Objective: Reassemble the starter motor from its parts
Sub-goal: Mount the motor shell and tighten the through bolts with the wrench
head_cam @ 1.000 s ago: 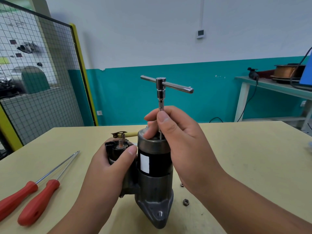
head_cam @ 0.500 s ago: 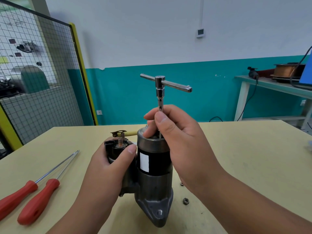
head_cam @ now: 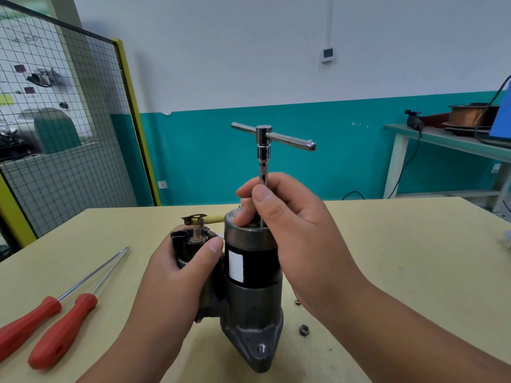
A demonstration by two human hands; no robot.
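Observation:
The starter motor (head_cam: pixel 250 283) stands upright on the table, nose casting down, black body with a white label facing me. My left hand (head_cam: pixel 177 275) grips the black solenoid (head_cam: pixel 190 244) on its left side, thumb across the front. A chrome T-handle socket wrench (head_cam: pixel 264 145) stands vertically on the motor's top end. My right hand (head_cam: pixel 293 225) pinches the wrench's thin shaft between thumb and fingers just above the end cap. A brass terminal stud and a yellow lead with a metal lug (head_cam: pixel 203 218) stick up from the solenoid.
Two red-handled screwdrivers (head_cam: pixel 59 324) lie at the left on the beige table (head_cam: pixel 401 272). A loose nut (head_cam: pixel 304 329) and a smaller one (head_cam: pixel 297 301) lie right of the motor's base. A wire-mesh guard stands left, a side bench with a wire spool far right.
The T-bar has turned slightly while my right fingers stay on the shaft. My left hand and the motor have not moved.

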